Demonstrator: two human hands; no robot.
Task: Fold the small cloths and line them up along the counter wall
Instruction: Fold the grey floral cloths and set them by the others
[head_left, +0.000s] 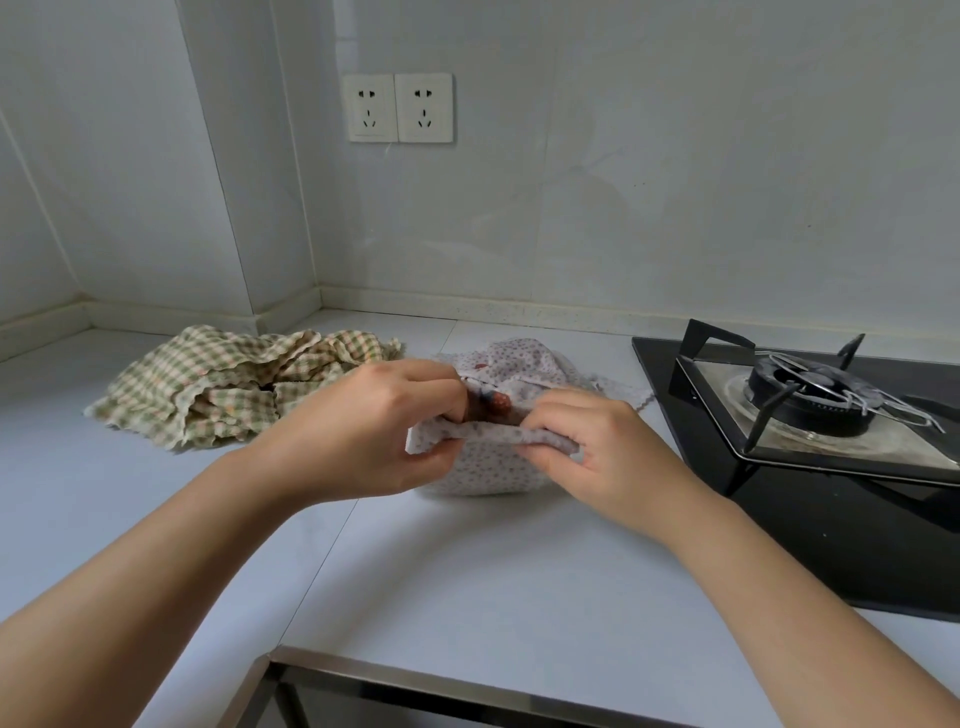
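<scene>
A small white floral cloth (498, 467) is bunched up at the middle of the counter, partly lifted. My left hand (374, 421) pinches its near edge on the left side, fingers curled round the fabric. My right hand (587, 441) grips the same folded edge on the right. More of this cloth (524, 364) trails behind my hands on the countertop. A green-and-cream checked cloth (228, 384) lies crumpled to the left, near the wall corner, untouched.
A black gas hob (831, 499) with a burner and pan support (810, 395) fills the right side. The tiled wall carries a double socket (397, 107). A metal edge (415, 680) borders the counter at the front.
</scene>
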